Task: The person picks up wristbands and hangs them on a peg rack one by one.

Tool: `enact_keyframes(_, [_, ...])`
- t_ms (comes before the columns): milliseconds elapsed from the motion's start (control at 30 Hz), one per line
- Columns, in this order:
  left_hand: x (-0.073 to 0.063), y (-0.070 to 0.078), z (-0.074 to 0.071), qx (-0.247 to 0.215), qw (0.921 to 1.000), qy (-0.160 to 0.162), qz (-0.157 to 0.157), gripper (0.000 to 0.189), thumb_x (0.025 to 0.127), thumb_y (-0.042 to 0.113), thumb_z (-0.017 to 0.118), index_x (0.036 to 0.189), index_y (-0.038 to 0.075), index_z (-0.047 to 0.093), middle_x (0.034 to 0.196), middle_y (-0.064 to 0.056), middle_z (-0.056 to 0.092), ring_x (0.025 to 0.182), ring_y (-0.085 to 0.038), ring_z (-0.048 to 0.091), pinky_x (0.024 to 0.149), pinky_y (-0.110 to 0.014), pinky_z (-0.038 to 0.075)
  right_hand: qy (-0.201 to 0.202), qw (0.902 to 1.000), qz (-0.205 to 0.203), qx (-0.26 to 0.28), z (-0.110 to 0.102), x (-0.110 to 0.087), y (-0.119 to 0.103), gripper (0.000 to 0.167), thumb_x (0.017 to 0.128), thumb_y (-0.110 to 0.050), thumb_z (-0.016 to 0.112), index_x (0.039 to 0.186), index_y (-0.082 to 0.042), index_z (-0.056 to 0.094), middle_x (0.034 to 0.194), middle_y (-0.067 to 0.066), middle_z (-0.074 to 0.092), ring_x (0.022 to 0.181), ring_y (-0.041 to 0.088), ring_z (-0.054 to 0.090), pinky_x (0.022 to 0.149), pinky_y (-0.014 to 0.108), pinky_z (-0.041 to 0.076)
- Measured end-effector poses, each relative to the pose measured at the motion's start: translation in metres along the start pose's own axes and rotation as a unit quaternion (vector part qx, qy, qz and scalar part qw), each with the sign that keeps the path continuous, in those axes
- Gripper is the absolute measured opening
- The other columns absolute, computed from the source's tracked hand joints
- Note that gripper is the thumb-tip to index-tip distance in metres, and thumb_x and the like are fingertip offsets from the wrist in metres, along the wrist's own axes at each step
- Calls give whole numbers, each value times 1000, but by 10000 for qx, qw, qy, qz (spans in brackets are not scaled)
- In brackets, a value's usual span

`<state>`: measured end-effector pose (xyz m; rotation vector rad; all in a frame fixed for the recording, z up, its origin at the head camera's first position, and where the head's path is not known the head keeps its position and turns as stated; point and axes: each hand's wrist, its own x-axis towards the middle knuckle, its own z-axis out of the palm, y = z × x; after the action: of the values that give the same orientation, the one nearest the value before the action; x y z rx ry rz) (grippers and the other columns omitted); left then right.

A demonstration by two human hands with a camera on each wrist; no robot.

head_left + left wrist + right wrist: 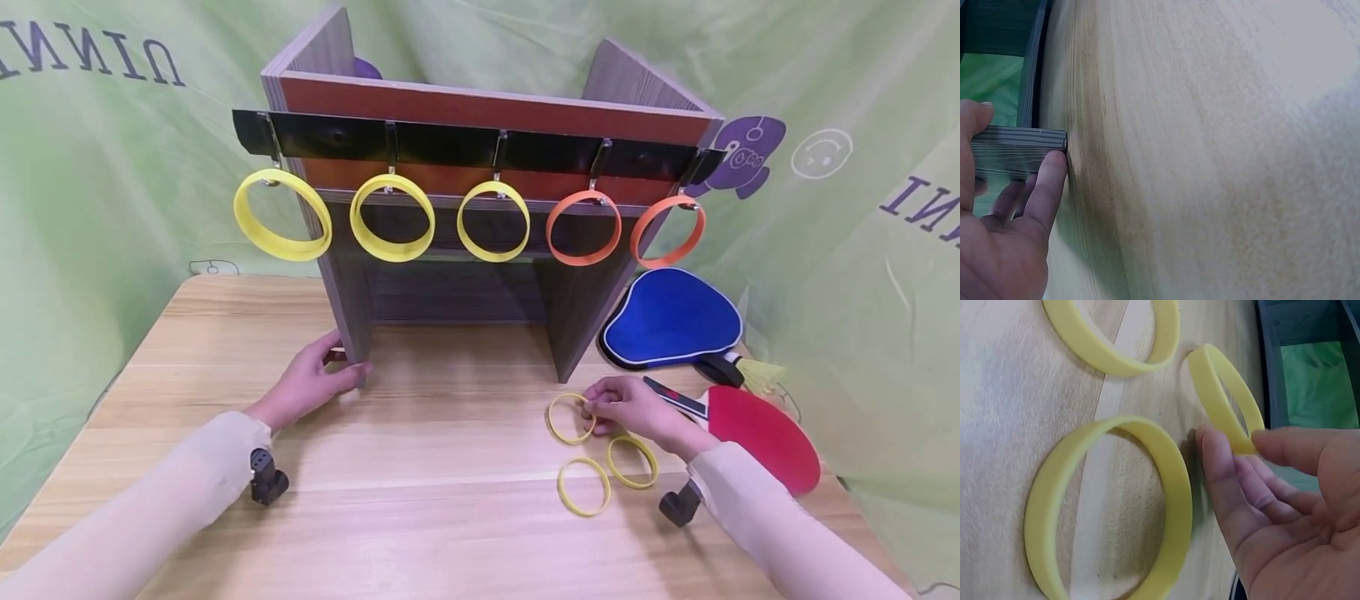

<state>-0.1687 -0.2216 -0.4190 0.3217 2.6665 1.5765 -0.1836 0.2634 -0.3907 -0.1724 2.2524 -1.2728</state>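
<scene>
My left hand (309, 385) grips the lower front edge of a grey wood-grain shelf's left side panel (1016, 153), with the thumb on one face and fingers on the other. At the foot of the right panel, my right hand (633, 408) pinches a yellow ring (1213, 394) between thumb and fingertip. The ring stands tilted in the right wrist view. Two more flat yellow rings lie on the table close by, one nearer the hand (626, 481) and one toward the front (562, 492).
Across the shelf top runs a black strip (450, 150) with hooks. From it hang three yellow rings (393, 252) and two orange rings (585, 258). At the right lie a blue paddle case (671, 321), a shuttlecock (757, 375) and a red table tennis paddle (765, 437).
</scene>
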Motion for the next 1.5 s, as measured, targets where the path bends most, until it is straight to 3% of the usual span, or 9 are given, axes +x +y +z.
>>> enact_keyframes(200, [1, 1, 1, -12, 10000, 7, 15, 60, 99, 16, 72, 153, 4, 48, 138, -23, 65, 122, -38, 62, 89, -19, 52, -502, 9969, -56, 604, -5, -3, 3, 41, 103, -9, 65, 133, 16, 54, 109, 15, 77, 89, 13, 76, 87, 30, 64])
enact_keyframes(400, [1, 0, 1, -5, 10000, 13, -4, 59, 99, 17, 71, 152, 5, 48, 138, -23, 65, 121, -38, 62, 86, -20, 53, -912, 9890, -328, 1114, -1, -8, -1, 41, 104, -11, 63, 132, 15, 50, 118, 20, 76, 103, 17, 77, 95, 32, 61])
enact_keyframes(600, [0, 0, 1, 22, 10000, 18, -18, 59, 99, 17, 72, 152, 5, 49, 138, -24, 65, 121, -38, 62, 85, -19, 53, -1131, 9762, -595, 1755, 15, -14, -19, 27, 104, -8, 64, 123, 5, 51, 116, 10, 80, 109, 17, 77, 98, 33, 60])
enact_keyframes(833, [0, -2, 1, -22, 10000, 58, -18, 58, 98, 15, 72, 150, 4, 50, 135, -24, 66, 120, -38, 62, 84, -20, 55, -1298, 9680, -1114, 1837, 34, -20, -51, 29, 103, -6, 63, 125, 4, 47, 120, 10, 79, 111, 17, 77, 100, 34, 59])
enact_keyframes(1000, [1, -2, 2, -3, 10000, 71, 55, 56, 98, 15, 71, 149, 2, 50, 133, -25, 67, 120, -37, 62, 85, -20, 54, -1077, 9636, -1603, 1849, 39, -28, -78, 25, 104, -6, 62, 124, 4, 50, 117, 4, 80, 111, 18, 77, 98, 32, 60])
enact_keyframes(1100, [0, -2, 2, -25, 10000, 80, 45, 56, 98, 14, 71, 149, 2, 51, 132, -25, 67, 119, -37, 62, 85, -20, 54, -903, 9562, -1986, 1952, 38, -33, -97, 18, 104, -3, 60, 121, -1, 53, 116, 2, 80, 110, 19, 78, 97, 33, 60])
enact_keyframes(1333, [1, -2, 4, -41, 10000, 67, 36, 57, 98, 15, 72, 150, 3, 51, 133, -25, 67, 119, -37, 62, 84, -20, 55, -260, 9469, -2564, 1925, 37, -47, -144, 17, 105, -5, 60, 122, -4, 56, 120, 7, 80, 113, 23, 77, 96, 33, 61])
enact_keyframes(1500, [1, -4, 3, -41, 9999, 93, -3, 56, 98, 16, 72, 148, 4, 52, 135, -25, 65, 119, -38, 63, 83, -21, 57, -31, 9192, -2994, 2556, 41, -50, -176, 16, 105, -1, 57, 121, -4, 55, 120, 11, 79, 112, 27, 77, 99, 35, 60])
